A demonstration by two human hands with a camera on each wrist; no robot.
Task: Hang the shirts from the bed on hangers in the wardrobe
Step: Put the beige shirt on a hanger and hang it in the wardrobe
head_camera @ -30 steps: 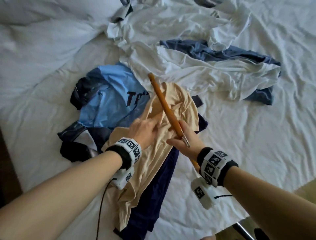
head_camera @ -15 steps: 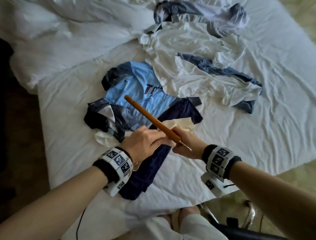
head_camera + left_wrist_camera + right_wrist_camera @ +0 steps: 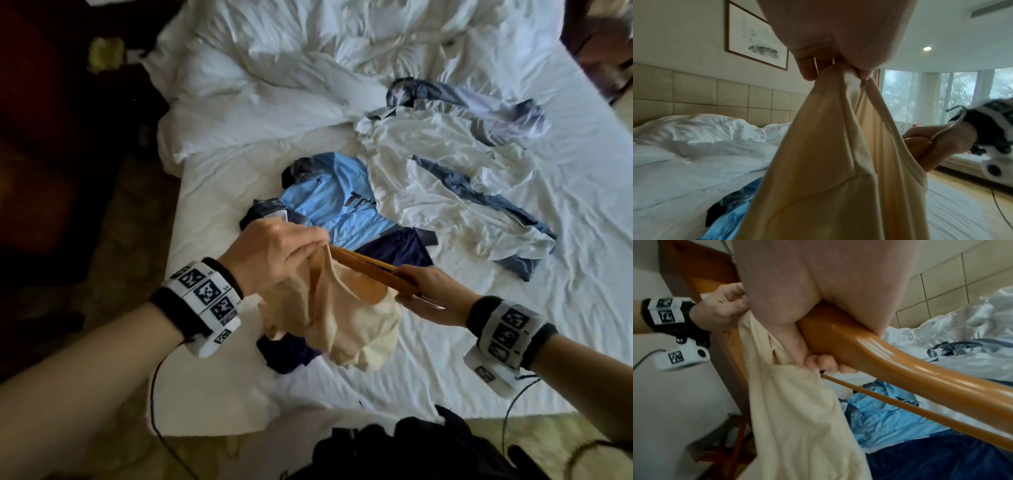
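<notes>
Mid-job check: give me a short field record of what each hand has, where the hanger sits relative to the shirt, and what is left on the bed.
left hand: grips bunched edge of the cream cotton shirt, lifted off the bed
right hand: grips the glossy brown wooden hanger at its centre, by the metal hook
hanger vs shirt: one arm reaches into the shirt opening; not seated
on white-sheeted bed: light blue lettered jersey, dark navy garment, white shirt
wardrobe: not identifiable

Framed picture above padded headboard
</notes>
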